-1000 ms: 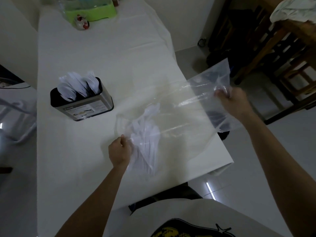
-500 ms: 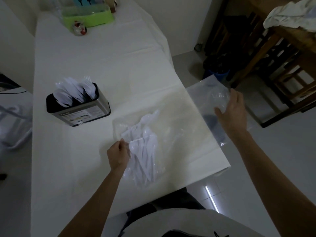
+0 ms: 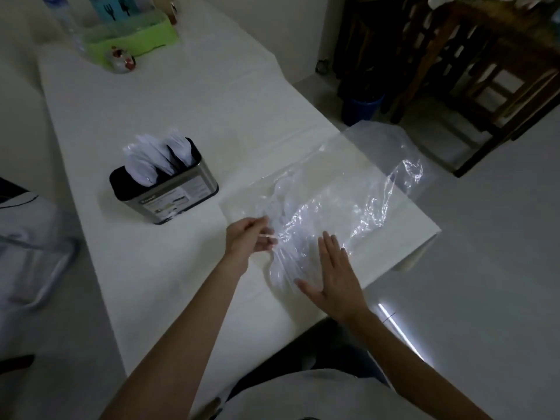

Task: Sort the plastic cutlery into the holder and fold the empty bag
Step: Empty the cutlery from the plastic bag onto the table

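Let go of the bag at its far end a second ago. No longer stretched up in the air at the right of the frame; now slack and crinkled on the worktop, spilling past the right edge.

Brought the right hand back from there to lower centre. Now laid flat, fingers straight and close together, on or just over the near end of the bag. Cannot tell whether pressing down or only hovering.

Loosened the left hand as well. A closed fist on the near end of the bag before; now partly uncurled, fingers slightly apart, at the bag's left edge. Too blurred to say whether pinching the film or merely touching it.

Still inside the bag, between the two hands at lower centre: a bundle of white cutlery. Already standing in the holder, left of centre and well apart from the bag: more white pieces.

Judging by this, not empty yet, so no folding due. Looks like a switch from pulling the bag taut to settling it flat, probably to reach the mouth and draw the bundle out. Worth minding the slippery film and the overhang at the right edge, likely to slide off under a careless tug.
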Demonstrator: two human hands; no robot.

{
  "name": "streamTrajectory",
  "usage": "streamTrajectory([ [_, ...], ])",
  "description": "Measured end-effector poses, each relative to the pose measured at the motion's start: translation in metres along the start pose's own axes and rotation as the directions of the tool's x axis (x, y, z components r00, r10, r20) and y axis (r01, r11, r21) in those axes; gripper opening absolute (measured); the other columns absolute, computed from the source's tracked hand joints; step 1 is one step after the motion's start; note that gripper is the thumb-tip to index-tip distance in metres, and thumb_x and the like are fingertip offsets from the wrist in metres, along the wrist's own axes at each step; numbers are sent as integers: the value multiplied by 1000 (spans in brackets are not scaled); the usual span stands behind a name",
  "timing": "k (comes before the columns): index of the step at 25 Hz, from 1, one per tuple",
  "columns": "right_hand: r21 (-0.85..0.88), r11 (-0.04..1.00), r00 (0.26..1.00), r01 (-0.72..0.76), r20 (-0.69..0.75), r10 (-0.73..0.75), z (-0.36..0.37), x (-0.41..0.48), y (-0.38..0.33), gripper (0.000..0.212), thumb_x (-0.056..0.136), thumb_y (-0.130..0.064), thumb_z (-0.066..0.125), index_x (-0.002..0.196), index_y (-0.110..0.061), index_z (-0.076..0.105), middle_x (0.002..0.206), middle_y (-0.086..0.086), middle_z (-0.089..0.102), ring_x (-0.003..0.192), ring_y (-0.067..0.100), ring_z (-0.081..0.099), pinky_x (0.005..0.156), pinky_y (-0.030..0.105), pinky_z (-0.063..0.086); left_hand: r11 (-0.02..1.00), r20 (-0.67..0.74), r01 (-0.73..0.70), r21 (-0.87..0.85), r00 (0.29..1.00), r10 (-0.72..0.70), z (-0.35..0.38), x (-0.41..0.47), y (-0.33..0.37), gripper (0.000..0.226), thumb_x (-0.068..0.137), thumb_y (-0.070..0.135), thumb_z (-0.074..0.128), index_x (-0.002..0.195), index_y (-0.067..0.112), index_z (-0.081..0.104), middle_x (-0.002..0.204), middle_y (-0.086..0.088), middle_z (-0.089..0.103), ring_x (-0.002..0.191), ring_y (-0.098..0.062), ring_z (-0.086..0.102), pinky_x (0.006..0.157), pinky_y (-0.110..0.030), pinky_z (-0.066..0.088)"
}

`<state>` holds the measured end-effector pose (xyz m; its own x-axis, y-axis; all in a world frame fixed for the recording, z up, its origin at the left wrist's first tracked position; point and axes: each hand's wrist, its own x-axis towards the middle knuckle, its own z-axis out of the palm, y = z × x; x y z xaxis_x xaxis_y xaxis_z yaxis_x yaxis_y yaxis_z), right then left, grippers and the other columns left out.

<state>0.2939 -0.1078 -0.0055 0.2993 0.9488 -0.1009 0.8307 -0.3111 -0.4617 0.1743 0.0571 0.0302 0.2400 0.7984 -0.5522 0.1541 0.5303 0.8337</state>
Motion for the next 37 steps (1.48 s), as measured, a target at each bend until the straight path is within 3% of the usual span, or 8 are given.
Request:
streamTrajectory([
  [7, -27, 979, 975, -204, -97, 201, 20, -4, -34, 68, 90, -36, 25, 144, 5, 22, 154, 22, 22, 142, 36, 23, 112, 50, 32, 998, 138, -61, -13, 988, 62, -8, -7, 11, 14, 89, 18, 63, 92, 4, 64, 75, -7, 71, 62, -24, 71, 52, -24, 54],
  [11, -90, 979, 981, -184, -77, 177, 23, 0, -41, 72, 92, -29, 50, 146, 5, 16, 155, 24, 17, 144, 36, 18, 114, 44, 24, 997, 195, -78, -29, 977, 82, -10, -7, 16, 22, 89, 17, 63, 100, -2, 64, 81, -10, 71, 67, -27, 72, 57, -26, 57],
  [18, 16, 958, 952, -287, -104, 287, 4, 7, -50, 49, 101, -17, 26, 147, -3, 17, 156, 13, 23, 136, 31, 38, 97, 43, 48, 980, 225, -193, 41, 958, 179, -23, -1, 8, 23, 92, 9, 53, 111, 11, 64, 103, -9, 69, 98, -22, 67, 86, -30, 55],
  [20, 31, 947, 941, -318, -109, 320, -6, 9, -53, 47, 102, -19, 26, 146, -4, 21, 153, 11, 32, 128, 32, 48, 92, 45, 48, 828, 305, -461, 321, 877, 370, -40, -3, -17, 33, 92, 7, 50, 123, 11, 59, 124, -7, 61, 117, -18, 56, 99, -26, 45],
  [22, 53, 943, 934, -329, -131, 333, -14, 11, -56, 45, 102, -20, 25, 144, -4, 26, 147, 13, 41, 121, 35, 53, 91, 45, 47, 437, 536, -698, 567, 716, 447, -59, -2, -47, 43, 94, 15, 45, 136, 11, 45, 145, -5, 43, 137, -19, 36, 112, -30, 31],
  [25, 84, 941, 926, -329, -164, 339, -20, 10, -61, 45, 102, -23, 23, 143, -4, 28, 145, 13, 44, 122, 34, 52, 94, 45, 46, 74, 659, -725, 684, 659, 362, -61, 8, -65, 57, 95, 44, 23, 147, 21, 25, 159, -1, 14, 148, -24, 5, 118, -48, 18],
  [31, 109, 924, 915, -366, -142, 379, -19, 8, -63, 46, 103, -25, 22, 145, -7, 27, 150, 10, 38, 127, 32, 48, 98, 43, 43, 386, 261, -327, 862, 941, 214, 16, 15, -34, 87, 81, 73, 39, 147, 20, 18, 160, -10, 1, 146, -37, -2, 114, -59, 10],
  [37, 134, 914, 910, -384, -114, 399, -16, 6, -61, 45, 102, -24, 23, 144, -8, 27, 150, 9, 37, 128, 32, 47, 100, 44, 41, 386, 116, -187, 903, 973, 201, 36, 9, -49, 95, 75, 60, 61, 147, 16, 16, 158, -15, 4, 141, -41, 13, 110, -53, 23],
])
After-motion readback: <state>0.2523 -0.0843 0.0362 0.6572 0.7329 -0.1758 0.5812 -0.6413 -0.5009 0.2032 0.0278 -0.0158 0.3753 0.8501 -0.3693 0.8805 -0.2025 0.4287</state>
